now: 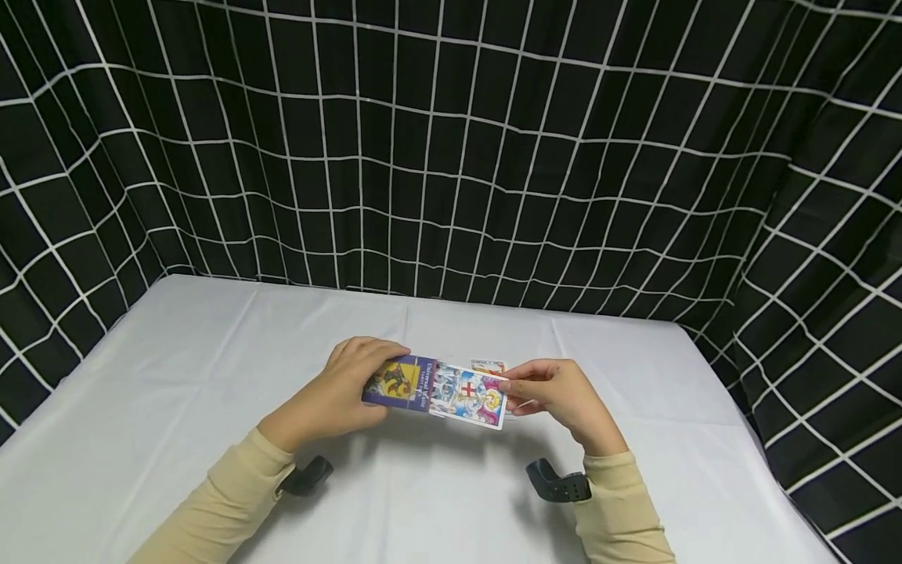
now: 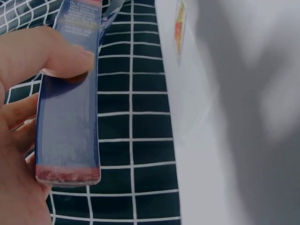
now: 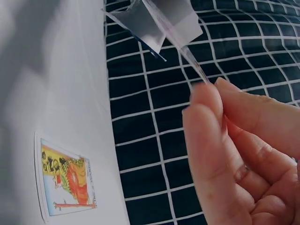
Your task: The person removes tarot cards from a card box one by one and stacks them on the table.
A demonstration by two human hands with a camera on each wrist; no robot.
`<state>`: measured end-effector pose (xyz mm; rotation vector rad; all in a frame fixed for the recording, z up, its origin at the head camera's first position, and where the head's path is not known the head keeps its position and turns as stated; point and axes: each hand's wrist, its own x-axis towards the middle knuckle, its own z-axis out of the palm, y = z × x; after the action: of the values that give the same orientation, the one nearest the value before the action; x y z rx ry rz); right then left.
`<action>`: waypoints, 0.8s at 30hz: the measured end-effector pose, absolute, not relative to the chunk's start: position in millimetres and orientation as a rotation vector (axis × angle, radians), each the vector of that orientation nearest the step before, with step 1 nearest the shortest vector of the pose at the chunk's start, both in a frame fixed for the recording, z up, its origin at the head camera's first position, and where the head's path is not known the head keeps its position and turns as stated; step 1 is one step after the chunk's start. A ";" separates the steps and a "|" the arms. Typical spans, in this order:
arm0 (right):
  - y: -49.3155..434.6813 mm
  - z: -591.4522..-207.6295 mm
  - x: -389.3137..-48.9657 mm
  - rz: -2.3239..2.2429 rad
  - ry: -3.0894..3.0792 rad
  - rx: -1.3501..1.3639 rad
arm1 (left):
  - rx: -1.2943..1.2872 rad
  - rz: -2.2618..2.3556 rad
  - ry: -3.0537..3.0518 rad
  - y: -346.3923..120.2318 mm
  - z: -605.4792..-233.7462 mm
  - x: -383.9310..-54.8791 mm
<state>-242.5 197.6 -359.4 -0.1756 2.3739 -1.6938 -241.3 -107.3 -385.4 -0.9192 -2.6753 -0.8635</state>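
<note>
Gripping the Universal Waite tarot box [image 1: 398, 382] in the left hand [image 1: 338, 392], near 7 o'clock in the head view; laying the thumb across one narrow blue side and bending the fingers round behind, parted only as far as the box requires. Pinching a tarot card [image 1: 468, 394] by its outer end between thumb and forefinger of the right hand [image 1: 564, 392], near 5 o'clock, with next to no gap at the tips. Pointing the mouth of the box towards 3 o'clock, in line with the card, and showing white flaps [image 3: 190, 28] at 12 o'clock in the right wrist view. Holding both clear of the white-covered surface [image 1: 211, 368]. Showing, at 1 o'clock from the pinched card and partly hidden behind it, a loose red-and-yellow card [image 3: 65, 180] flat on the surface. Wearing beige sleeves [image 1: 229, 497], entering from 7 and 5 o'clock.
</note>
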 end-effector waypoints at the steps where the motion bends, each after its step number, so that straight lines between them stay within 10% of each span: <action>1: 197.8 -359.5 -241.5 -1.687 2.376 -0.179 | -0.920 -0.853 -2.672 -107.7 -384.8 -240.8; 24: 200.8 -366.7 -235.7 -1.782 2.317 -0.131 | -0.901 -0.944 -2.660 -119.3 -390.0 -241.0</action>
<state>-235.7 200.8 -366.7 -0.1311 2.3173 -1.7817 -241.0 -119.3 -390.0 -0.9006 -2.6603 -0.9444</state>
